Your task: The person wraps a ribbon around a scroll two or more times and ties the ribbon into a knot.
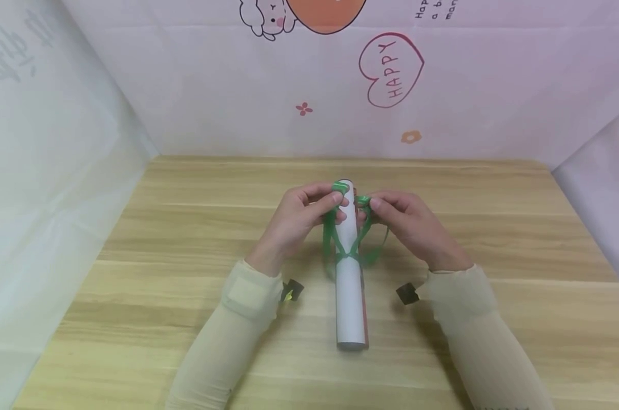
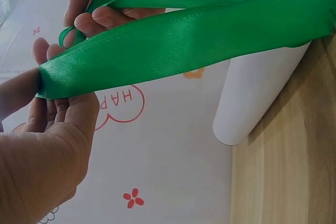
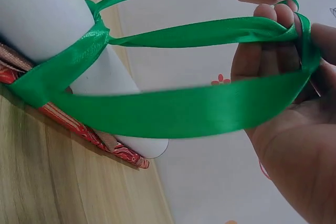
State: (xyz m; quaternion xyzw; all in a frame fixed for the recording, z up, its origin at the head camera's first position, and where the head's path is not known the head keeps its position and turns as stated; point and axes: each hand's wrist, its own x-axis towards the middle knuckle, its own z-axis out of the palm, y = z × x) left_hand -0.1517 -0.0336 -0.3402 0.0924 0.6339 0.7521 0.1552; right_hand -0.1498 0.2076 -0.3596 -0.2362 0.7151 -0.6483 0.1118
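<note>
A pale left sleeve [image 1: 206, 353] reaches over a wooden table [image 1: 109, 273] toward its far edge, a small black object [image 1: 294, 289] beside the cuff. The left hand [image 1: 296, 221] pinches a green ribbon [image 2: 157, 51] between thumb and fingers. The ribbon is tied around a white roll [image 1: 349, 302] lying about midway between the table's left and right edges, one end toward the far edge; a red patterned strip [image 3: 89, 135] runs along its right side, beneath the ribbon's band. Beyond the far edge, a white backdrop [image 1: 227, 108] bears a red heart [image 1: 391, 71] lettered "HAPPY." The right hand [image 1: 414, 225], near the roll, has thumb and fingers clamped on another length of ribbon; a second black object [image 1: 407, 293] sits by the right sleeve [image 1: 486, 341].
</note>
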